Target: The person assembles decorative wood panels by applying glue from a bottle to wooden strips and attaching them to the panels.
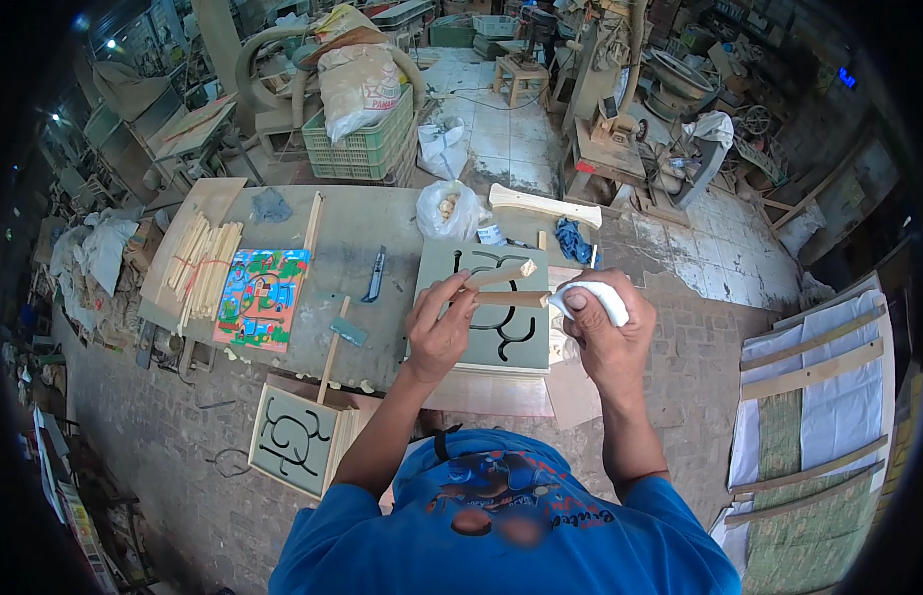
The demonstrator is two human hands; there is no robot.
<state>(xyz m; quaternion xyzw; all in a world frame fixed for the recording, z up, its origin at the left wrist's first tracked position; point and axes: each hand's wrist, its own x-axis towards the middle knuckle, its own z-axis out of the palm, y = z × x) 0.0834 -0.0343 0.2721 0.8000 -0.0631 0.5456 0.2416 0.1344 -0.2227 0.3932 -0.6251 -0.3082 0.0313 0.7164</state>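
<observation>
My left hand (441, 322) is closed around two thin wooden strips (503, 275), which point right from between its fingers. In my right hand (615, 332), a white squeeze bottle (598, 295) is gripped with the thumb pressed on it. Its narrow end sits right at the tip of the lower strip. Beneath both hands lies a grey-green board (436, 273) with curved dark grooves, on top of a stack. Behind it are a clear plastic bag (446, 210) of small wooden pieces and a shaped pale wooden piece (546, 205).
On the worktable (332, 233) lie a colourful printed board (263, 297), a tied bundle of strips (203, 263), a blue cutter knife (376, 273) and a blue cloth (573, 243). A second grooved board (291, 441) stands lower left. At right is a slatted rack (813, 397).
</observation>
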